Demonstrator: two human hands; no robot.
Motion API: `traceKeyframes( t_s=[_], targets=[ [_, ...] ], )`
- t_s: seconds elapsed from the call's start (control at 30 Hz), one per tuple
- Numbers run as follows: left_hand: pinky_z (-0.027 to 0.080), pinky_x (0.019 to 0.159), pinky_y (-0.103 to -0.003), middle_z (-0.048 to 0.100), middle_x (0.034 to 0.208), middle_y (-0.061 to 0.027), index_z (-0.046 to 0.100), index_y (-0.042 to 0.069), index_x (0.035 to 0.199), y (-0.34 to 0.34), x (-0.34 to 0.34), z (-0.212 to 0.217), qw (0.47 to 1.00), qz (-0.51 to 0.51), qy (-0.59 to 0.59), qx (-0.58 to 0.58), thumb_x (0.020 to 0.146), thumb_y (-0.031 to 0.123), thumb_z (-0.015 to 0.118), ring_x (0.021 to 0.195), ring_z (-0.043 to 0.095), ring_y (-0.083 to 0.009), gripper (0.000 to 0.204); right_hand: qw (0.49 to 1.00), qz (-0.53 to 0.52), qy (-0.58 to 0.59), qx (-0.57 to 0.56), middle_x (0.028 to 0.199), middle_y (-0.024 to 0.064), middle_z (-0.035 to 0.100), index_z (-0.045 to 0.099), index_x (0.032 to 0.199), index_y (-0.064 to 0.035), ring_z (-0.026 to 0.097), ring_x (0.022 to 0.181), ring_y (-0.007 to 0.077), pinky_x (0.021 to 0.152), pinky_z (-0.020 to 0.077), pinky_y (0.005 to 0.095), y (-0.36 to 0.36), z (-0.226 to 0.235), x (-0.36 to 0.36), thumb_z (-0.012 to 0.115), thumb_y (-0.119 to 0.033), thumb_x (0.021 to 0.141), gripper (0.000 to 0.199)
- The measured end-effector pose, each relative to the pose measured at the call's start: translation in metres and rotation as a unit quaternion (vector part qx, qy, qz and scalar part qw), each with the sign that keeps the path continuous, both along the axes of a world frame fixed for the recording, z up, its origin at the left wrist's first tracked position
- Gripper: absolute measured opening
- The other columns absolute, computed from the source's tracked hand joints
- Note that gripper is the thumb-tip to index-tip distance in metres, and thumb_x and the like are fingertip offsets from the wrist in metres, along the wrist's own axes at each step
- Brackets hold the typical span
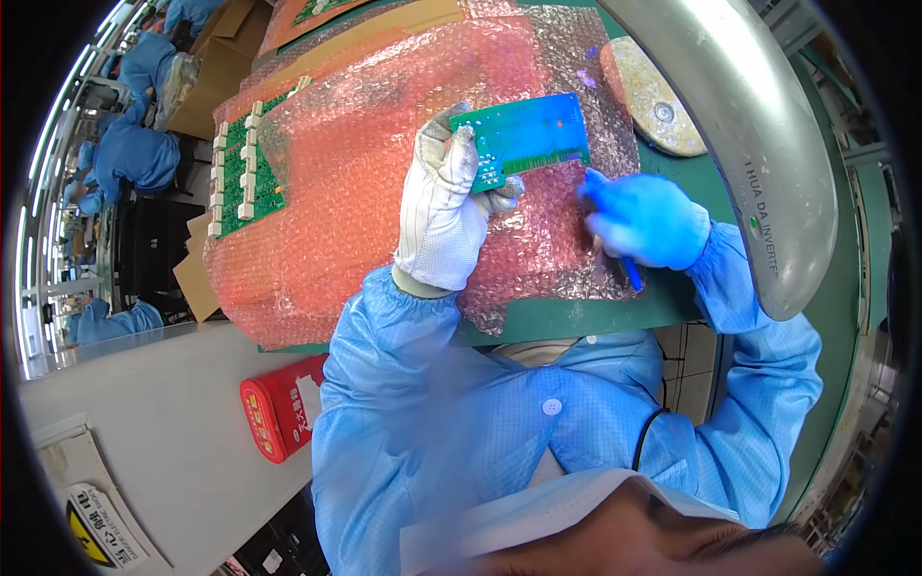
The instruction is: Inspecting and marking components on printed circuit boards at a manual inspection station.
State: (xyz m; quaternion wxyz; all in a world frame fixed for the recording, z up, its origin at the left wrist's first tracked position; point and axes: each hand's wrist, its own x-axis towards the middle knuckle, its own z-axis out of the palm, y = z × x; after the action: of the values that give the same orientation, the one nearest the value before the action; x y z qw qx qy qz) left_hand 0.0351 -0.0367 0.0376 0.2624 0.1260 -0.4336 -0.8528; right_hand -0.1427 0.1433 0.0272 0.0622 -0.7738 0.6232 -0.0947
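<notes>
Green circuit board (523, 137), white-gloved left hand (444, 206), blue-gloved right hand (645, 219), pink bubble wrap (375, 144)

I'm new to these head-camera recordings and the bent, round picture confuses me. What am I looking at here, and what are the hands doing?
There is no machine here: a person in a blue smock works with two gloved hands. The single picture comes from a wide fisheye camera on the person's head, looking down, so straight edges curve near the rim and the forearms enter from below.

The left hand, in a white fabric glove, holds a green circuit board by its left end, lifted over a sheet of pink bubble wrap spread on the green work surface. The right hand, in a blue glove, grips a thin blue tool; what kind of tool it is cannot be told.

Further left, another green board with white parts lies partly under the wrap. A red box sits on the grey bench at lower left.
</notes>
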Motion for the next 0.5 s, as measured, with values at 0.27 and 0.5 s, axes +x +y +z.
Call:
traceKeyframes(
  t_s=[0.27,0.5],
  targets=[
    [0.049,0.069,-0.03,0.055,0.118,-0.004,0.045,0.015,0.133,-0.001,0.001,-0.005,1.0,-0.029,-0.006,0.008,0.095,0.04,0.058,0.093,0.056,-0.0175,0.047,0.777,-0.326,-0.457,-0.287,0.093,0.0118,0.068,0.052,0.105,-0.0021,0.067,0.08,0.0205,0.072,0.0535,0.0332,-0.008,-0.027,0.012,0.059,-0.001,0.089,0.017],
    [0.05,0.07,-0.032,0.054,0.122,-0.0058,0.041,0.013,0.137,0.004,0.001,-0.006,0.997,-0.064,-0.034,0.002,0.094,0.042,0.059,0.094,0.057,-0.0193,0.055,0.895,-0.337,-0.233,-0.178,0.085,0.0135,0.066,0.059,0.099,-0.002,0.067,0.077,0.0176,0.074,0.0538,0.031,-0.002,-0.044,-0.01,0.064,-0.002,0.087,0.014]
  ],
)
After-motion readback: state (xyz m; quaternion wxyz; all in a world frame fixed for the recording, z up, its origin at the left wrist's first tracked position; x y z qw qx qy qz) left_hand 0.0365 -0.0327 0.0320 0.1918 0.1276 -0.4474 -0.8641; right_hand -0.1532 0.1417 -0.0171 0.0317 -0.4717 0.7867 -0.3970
